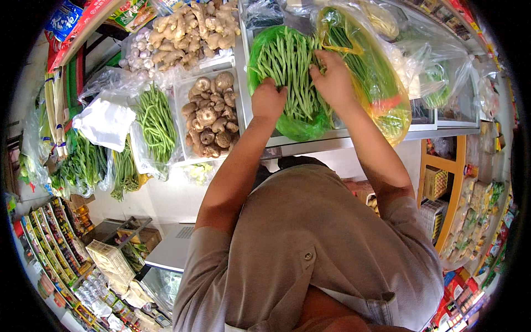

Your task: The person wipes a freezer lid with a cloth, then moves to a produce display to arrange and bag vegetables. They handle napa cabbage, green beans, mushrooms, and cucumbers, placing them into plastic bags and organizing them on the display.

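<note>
Green beans (pixel 296 74) lie lengthwise in a heap on a bright green plastic bag (pixel 305 126) in front of me. My left hand (pixel 269 97) is at the heap's left edge, its thumb and fingers bent together against the beans; whether it grips any is hidden. On the right edge rests my right hand (pixel 334 79), thumb and forefinger apart, touching the beans. A yellow plastic bag (pixel 386 103) holding long green vegetables lies just right of my right hand, partly beneath the forearm.
Left of the beans are a white tray of shiitake mushrooms (pixel 209 114), ginger (pixel 195 33), garlic bulbs (pixel 139 52) and long green beans (pixel 157 124). Clear bags with vegetables (pixel 435 70) stand at the right. The counter's metal edge (pixel 309 146) runs before my body.
</note>
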A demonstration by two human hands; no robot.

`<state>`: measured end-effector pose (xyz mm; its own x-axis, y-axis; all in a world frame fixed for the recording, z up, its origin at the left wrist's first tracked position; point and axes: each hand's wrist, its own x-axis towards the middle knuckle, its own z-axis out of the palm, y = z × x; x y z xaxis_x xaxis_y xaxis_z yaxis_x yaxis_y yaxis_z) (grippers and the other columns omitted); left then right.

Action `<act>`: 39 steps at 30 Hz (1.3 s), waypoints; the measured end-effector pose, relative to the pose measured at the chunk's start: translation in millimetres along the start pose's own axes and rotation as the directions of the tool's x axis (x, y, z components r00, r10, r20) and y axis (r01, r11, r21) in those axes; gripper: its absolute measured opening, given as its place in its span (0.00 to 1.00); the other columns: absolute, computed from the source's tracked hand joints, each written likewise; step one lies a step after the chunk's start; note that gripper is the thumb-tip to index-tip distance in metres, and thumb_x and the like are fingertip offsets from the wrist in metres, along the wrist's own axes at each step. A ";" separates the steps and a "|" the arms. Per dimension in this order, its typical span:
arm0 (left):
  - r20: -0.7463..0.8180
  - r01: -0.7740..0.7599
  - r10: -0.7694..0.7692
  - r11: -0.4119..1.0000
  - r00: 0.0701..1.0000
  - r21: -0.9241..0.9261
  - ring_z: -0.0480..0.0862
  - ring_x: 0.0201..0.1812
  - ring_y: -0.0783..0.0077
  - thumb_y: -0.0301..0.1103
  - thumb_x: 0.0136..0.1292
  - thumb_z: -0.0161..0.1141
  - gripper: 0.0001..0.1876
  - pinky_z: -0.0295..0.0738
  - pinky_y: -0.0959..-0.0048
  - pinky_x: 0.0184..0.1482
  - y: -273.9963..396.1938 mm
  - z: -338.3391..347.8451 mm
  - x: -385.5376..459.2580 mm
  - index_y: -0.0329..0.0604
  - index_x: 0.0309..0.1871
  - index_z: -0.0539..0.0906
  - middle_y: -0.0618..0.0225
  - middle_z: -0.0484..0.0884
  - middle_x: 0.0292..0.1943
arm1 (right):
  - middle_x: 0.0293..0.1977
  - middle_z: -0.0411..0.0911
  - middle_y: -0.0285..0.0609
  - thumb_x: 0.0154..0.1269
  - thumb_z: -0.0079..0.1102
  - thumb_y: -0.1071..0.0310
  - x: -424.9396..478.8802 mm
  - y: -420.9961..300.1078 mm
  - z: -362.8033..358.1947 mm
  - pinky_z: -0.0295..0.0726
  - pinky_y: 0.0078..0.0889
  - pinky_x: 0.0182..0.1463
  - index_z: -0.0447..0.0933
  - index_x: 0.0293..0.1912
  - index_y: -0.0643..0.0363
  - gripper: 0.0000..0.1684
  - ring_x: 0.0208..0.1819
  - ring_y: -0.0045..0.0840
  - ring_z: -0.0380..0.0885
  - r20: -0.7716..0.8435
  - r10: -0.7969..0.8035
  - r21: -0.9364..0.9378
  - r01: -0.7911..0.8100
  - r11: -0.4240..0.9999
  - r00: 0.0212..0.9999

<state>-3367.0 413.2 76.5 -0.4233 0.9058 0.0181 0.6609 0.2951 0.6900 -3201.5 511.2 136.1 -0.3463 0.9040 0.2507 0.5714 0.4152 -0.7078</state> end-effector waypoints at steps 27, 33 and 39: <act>0.265 0.268 -0.105 0.650 0.959 -0.711 0.85 0.37 0.72 0.23 0.66 0.61 0.11 0.81 0.71 0.43 -43.7 -13.0 -15.2 0.32 0.51 0.78 0.67 0.80 0.34 | 0.42 0.88 0.49 0.62 0.70 0.56 106.8 -4.4 2.6 0.83 0.41 0.50 0.87 0.47 0.58 0.19 0.44 0.39 0.87 0.264 0.141 0.231 -0.205 0.951 0.954; 0.364 0.428 -0.226 0.474 0.904 -0.769 0.81 0.37 0.74 0.23 0.70 0.58 0.12 0.77 0.71 0.39 -16.8 -16.1 -6.5 0.37 0.54 0.75 0.66 0.81 0.41 | 0.45 0.84 0.51 0.67 0.64 0.59 69.8 -13.8 6.1 0.82 0.38 0.50 0.81 0.49 0.55 0.15 0.45 0.41 0.84 0.439 0.016 -0.130 0.046 0.990 0.898; 0.460 0.569 -0.349 0.355 0.816 -0.742 0.67 0.24 0.79 0.49 0.81 0.50 0.19 0.64 0.74 0.27 -9.8 -29.2 -8.5 0.44 0.60 0.76 0.77 0.69 0.27 | 0.51 0.78 0.53 0.62 0.70 0.55 -9.0 -8.2 -0.5 0.82 0.49 0.51 0.76 0.56 0.55 0.26 0.51 0.49 0.81 0.186 -0.004 -0.317 0.064 0.946 0.983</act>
<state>-3388.0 393.7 90.7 -0.2915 0.7762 -0.5590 -0.4661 0.3951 0.7916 -3202.7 499.7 139.9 -0.4811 0.8675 0.1267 0.7544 0.4832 -0.4444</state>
